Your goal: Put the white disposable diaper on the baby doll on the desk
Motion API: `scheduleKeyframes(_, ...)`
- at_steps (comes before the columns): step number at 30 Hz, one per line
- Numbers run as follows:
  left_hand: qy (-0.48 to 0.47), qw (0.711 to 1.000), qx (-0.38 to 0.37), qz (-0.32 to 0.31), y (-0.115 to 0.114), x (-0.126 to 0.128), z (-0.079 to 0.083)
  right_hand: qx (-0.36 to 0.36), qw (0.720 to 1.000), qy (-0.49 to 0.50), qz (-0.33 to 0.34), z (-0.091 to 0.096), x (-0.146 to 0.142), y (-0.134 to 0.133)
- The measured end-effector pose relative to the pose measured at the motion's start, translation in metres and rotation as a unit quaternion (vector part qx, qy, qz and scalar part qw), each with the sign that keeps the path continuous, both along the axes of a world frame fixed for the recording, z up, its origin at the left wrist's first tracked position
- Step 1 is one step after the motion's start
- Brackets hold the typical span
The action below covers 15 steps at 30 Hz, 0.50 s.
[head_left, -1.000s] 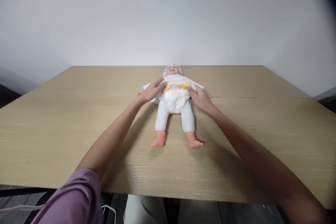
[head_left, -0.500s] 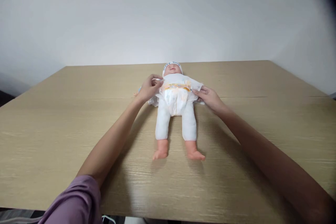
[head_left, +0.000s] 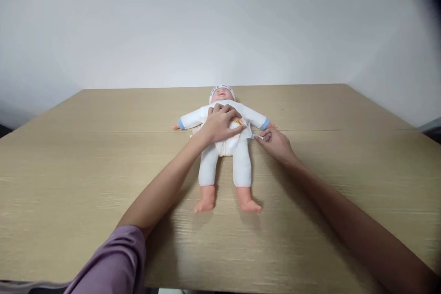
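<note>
A baby doll (head_left: 208, 165) in a white suit with blue cuffs and a printed cap lies on its back, feet toward me. Round its hips is a white diaper (head_left: 225, 148) with an orange mark at the front. My left hand (head_left: 222, 124) rests spread on the doll's belly over the front of the diaper, hiding much of it. Beside the doll's hip, my right hand (head_left: 274, 142) pinches a white diaper tab (head_left: 257, 137) pulled out to the side.
The doll lies on a wide wood-grain table (head_left: 113, 165) that reaches back to a pale wall (head_left: 213, 23). A seam runs across the tabletop near the doll's arms.
My left hand has moved right, from the doll's side onto its belly. My right hand now pulls the tab outward. The doll's arms are uncovered, and it appears slightly further left.
</note>
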<state>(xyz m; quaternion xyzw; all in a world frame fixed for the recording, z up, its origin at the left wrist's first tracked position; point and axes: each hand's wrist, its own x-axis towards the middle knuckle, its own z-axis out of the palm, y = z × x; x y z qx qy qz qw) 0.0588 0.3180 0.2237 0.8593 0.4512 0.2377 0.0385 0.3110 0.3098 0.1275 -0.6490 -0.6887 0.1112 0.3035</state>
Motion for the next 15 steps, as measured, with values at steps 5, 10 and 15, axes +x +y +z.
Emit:
scheduleKeyframes(5, -0.002, 1.000, -0.002, 0.007, 0.000, -0.003, -0.007, -0.070, 0.997, -0.005, -0.009, 0.009, 0.006, 0.003)
scheduleKeyframes(10, -0.011, 1.000, -0.016, 0.009, 0.001, -0.003, -0.008, -0.062, 0.978, 0.170, 0.105, 0.037, 0.009, 0.010)
scheduleKeyframes(15, -0.026, 0.999, -0.023, 0.013, 0.002, -0.002, -0.010, -0.032, 0.970, 0.170, 0.169, 0.068, -0.037, 0.023)
